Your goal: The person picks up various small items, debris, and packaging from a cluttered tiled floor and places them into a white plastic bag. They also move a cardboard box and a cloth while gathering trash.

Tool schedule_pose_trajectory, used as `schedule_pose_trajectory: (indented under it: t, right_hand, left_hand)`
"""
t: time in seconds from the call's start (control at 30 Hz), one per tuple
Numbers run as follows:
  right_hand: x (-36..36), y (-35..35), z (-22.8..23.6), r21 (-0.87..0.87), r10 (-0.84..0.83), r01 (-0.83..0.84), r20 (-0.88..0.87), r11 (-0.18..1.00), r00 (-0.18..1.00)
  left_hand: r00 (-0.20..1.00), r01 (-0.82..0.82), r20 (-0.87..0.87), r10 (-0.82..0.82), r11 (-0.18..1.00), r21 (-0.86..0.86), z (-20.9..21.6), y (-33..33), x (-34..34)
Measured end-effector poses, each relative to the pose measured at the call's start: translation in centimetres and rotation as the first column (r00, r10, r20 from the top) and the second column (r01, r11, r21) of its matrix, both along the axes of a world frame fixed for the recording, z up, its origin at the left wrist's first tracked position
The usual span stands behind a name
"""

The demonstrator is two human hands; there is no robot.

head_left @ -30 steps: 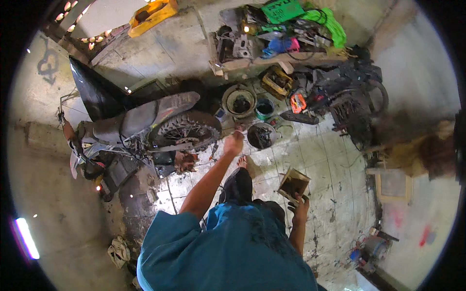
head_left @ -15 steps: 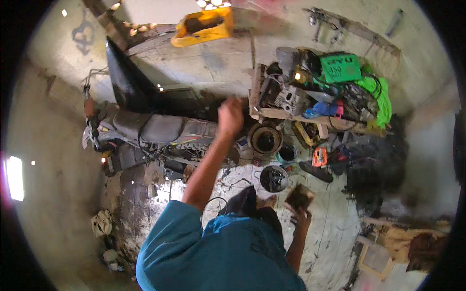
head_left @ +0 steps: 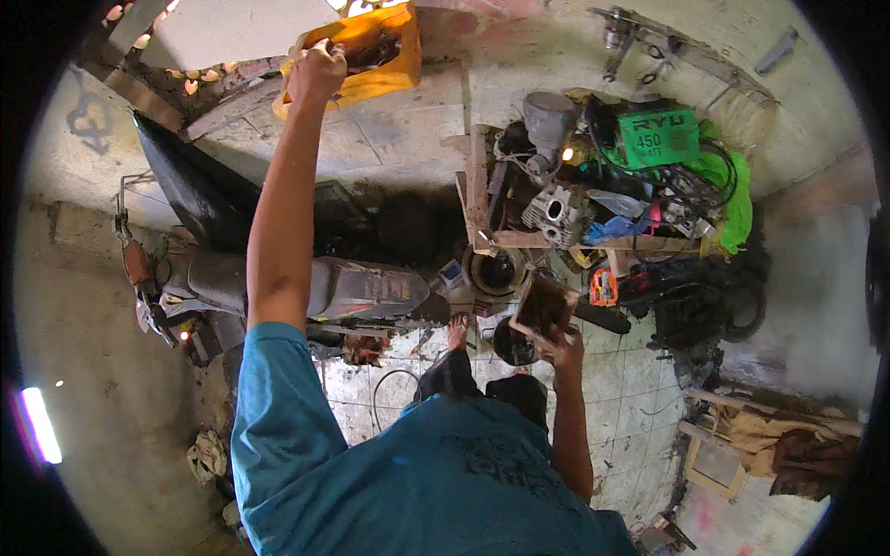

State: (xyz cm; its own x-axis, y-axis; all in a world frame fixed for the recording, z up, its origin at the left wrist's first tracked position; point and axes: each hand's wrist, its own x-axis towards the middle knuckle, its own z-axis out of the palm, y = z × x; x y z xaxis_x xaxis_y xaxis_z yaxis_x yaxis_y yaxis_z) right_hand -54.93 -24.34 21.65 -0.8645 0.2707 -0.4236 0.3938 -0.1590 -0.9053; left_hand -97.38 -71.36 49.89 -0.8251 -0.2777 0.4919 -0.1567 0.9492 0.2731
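My left hand [head_left: 318,72] is raised at the left part of a yellow cut-open plastic container [head_left: 399,67] mounted on the wall. Its fingers are curled at the container's opening; whether they grip the edge or something inside is hidden. Dark small items, too unclear to name, lie in the container. In my right hand [head_left: 560,350] is a small, shallow, square brown box [head_left: 529,332], its dark inside facing up. The fingers wrap its lower right corner. Under the box, a round dark bucket [head_left: 509,347] on the floor is partly covered.
A motorcycle [head_left: 357,289] stands at the left below a black pointed panel [head_left: 190,190]. On the right, a wooden shelf [head_left: 527,240] holds engine parts, including a cylinder head [head_left: 556,211], and a green box [head_left: 659,137]. Tools [head_left: 623,46] hang on the wall. A round pot [head_left: 494,271] stands below the shelf.
My left hand has moved up and left, from over the motorcycle's rear to the yellow container. My right hand has brought the brown box forward and left, over the bucket. The view has shifted.
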Motion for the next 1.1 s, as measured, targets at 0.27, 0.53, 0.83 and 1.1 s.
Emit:
schedule_pose_trajectory:
  t: [0.27, 0.53, 0.83, 1.1]
  right_hand:
    - [-20.1, -12.3, -1.0, -0.418, -0.13, 0.144, 0.062, 0.897, 0.99]
    - [-39.0, -21.5, 0.2, -0.291, -0.242, 0.262, 0.104, 0.92, 0.965]
    - [-45.3, -17.2, -5.3, -0.148, -0.554, 0.596, 0.246, 0.789, 0.795]
    - [-44.2, -18.3, -1.9, -0.263, -0.39, 0.498, 0.37, 0.826, 0.843]
  left_hand:
    - [0.891, 0.259, -0.444, -0.094, 0.909, 0.327, -5.1, 4.0, 13.0]
    - [0.985, -0.137, 0.17, 0.019, 0.686, 0.715, -26.6, 1.7, 36.1]
    - [0.909, -0.378, 0.414, 0.037, 0.488, 0.786, -34.5, -2.4, 41.5]
    - [0.919, -0.247, 0.387, -0.071, 0.663, 0.707, -30.2, -3.9, 34.3]
